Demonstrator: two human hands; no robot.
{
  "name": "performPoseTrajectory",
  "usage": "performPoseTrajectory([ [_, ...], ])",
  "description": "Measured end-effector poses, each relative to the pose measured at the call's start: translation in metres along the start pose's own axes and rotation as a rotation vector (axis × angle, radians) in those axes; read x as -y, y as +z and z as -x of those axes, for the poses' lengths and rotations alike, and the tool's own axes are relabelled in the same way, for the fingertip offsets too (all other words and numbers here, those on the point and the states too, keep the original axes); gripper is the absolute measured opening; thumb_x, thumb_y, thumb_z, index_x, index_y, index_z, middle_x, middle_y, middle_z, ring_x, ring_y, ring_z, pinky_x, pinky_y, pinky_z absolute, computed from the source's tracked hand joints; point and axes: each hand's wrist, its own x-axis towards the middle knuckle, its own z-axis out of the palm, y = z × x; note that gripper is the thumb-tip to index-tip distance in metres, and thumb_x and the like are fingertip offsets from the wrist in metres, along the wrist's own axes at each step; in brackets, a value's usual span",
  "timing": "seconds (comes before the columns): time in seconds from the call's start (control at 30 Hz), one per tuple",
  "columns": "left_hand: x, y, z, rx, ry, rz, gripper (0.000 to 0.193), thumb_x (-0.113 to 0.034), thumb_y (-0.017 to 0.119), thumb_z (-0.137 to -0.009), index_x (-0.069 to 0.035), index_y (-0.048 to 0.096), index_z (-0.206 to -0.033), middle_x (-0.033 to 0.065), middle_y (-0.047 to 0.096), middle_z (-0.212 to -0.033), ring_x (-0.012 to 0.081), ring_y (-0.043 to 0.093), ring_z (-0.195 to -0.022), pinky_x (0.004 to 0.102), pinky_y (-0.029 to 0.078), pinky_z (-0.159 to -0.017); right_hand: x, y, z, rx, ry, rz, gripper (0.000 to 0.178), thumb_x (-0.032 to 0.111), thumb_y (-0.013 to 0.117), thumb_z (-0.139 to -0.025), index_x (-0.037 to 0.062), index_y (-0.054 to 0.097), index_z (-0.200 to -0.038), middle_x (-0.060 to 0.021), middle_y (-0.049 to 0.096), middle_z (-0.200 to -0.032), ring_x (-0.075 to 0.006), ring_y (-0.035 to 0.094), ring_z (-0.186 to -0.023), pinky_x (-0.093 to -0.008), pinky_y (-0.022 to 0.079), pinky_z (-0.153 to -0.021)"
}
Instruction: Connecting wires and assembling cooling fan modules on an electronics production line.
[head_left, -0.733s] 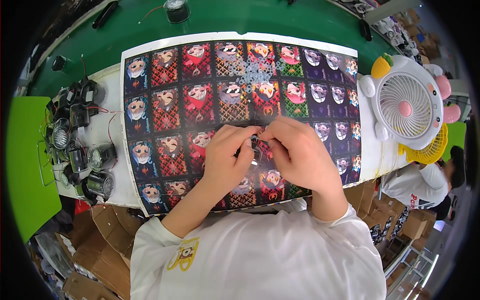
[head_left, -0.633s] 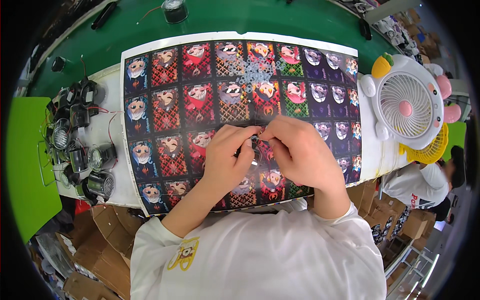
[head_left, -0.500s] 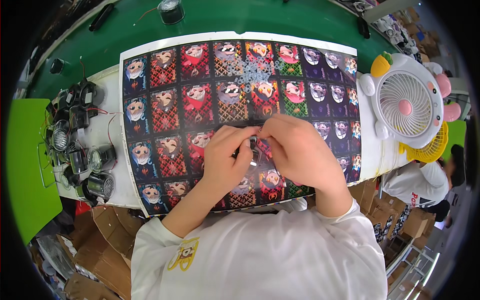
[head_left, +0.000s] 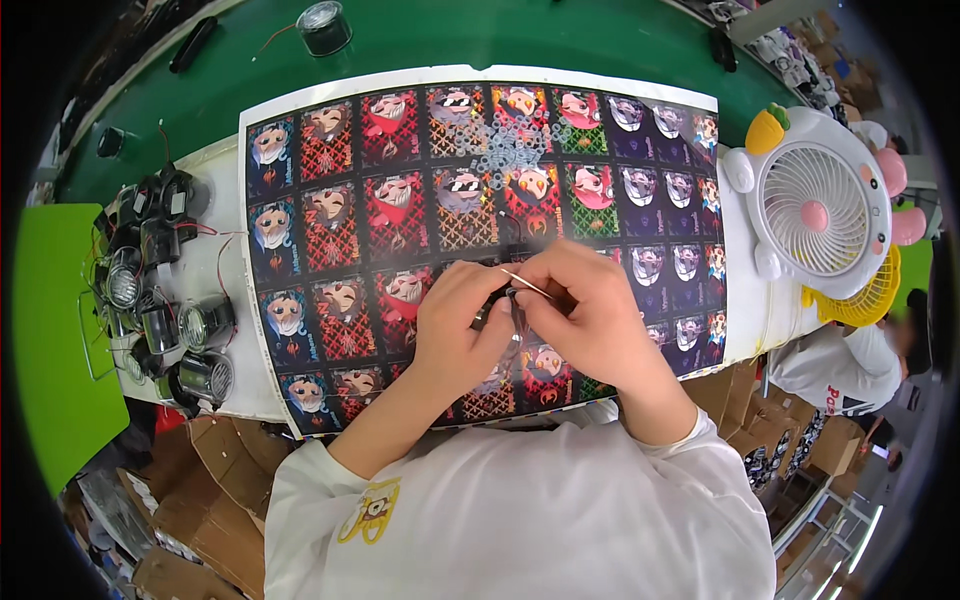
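Note:
My left hand (head_left: 462,318) is closed, thumb and fingers pinching a small dark piece with a clear, shiny part (head_left: 516,325). Fingers cover most of that piece, so its kind cannot be told. Close beside it, my right hand (head_left: 585,308) is closed too, with a thin pale stick-like piece (head_left: 527,284) slanting out from its fingertips toward the left hand. Both hands are over a large sheet printed with rows of cartoon cards (head_left: 330,225). Beyond them on the sheet lies a loose pile of small translucent rings (head_left: 510,145).
Several dark cylindrical units with clear ends and wires (head_left: 160,290) crowd the left side. Another such unit (head_left: 324,30) stands on the green surface (head_left: 440,35) at the back. A white fan (head_left: 815,205) is at right. Cardboard boxes (head_left: 215,480) lie below; another person (head_left: 835,370) is at far right.
My right hand has turned and its fingertips have drawn slightly back from the left. The thin pale piece now shows between the hands.

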Motion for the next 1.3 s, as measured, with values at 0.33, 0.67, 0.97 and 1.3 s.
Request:
performPoseTrajectory([
  [0.33, 0.0, -0.002, -0.002, 0.022, 0.011, 0.021, 0.02, 0.001, 0.06, -0.08, 0.003, 0.064, -0.1, 0.0152, 0.067, -0.093, 0.033, 0.061, -0.083, 0.0407, 0.048, -0.075, -0.001, 0.002, -0.002, -0.021, -0.096, 0.014, 0.013, -0.009, 0.064, -0.078, -0.0015, 0.064, -0.089, -0.0058, 0.056, -0.08, -0.0113, 0.051, -0.061, -0.0253, 0.04, -0.052],
  [0.67, -0.002, -0.002, -0.002, 0.016, 0.001, 0.015, 0.023, 0.002, 0.06, -0.082, 0.003, 0.067, -0.103, 0.0139, 0.067, -0.091, 0.0312, 0.062, -0.084, 0.0396, 0.048, -0.075, -0.002, 0.004, 0.003, -0.056, 0.006, -0.029, 0.012, -0.008, 0.064, -0.079, -0.0021, 0.065, -0.089, -0.0051, 0.056, -0.08, -0.0081, 0.051, -0.062, -0.0232, 0.039, -0.051],
  [0.97, -0.002, -0.001, -0.001, -0.001, 0.018, -0.01, 0.022, 0.001, 0.059, -0.083, 0.001, 0.067, -0.104, 0.0138, 0.066, -0.089, 0.031, 0.061, -0.079, 0.0395, 0.048, -0.073, -0.006, 0.007, 0.003, -0.048, 0.193, -0.19, 0.004, -0.006, 0.064, -0.084, -0.0028, 0.062, -0.084, 0.0, 0.055, -0.08, -0.0028, 0.05, -0.064, -0.0203, 0.038, -0.05],
  [1.3, -0.015, -0.003, 0.003, -0.001, -0.13, -0.003, 0.027, -0.002, 0.053, -0.091, 0.001, 0.064, -0.115, 0.0159, 0.065, -0.102, 0.0312, 0.06, -0.091, 0.0388, 0.047, -0.083, -0.041, -0.014, 0.008, -0.36, 0.11, 0.266, 0.021, -0.001, 0.061, -0.086, 0.001, 0.063, -0.106, -0.0116, 0.063, -0.101, -0.0198, 0.062, -0.089, -0.03, 0.05, -0.076],
])
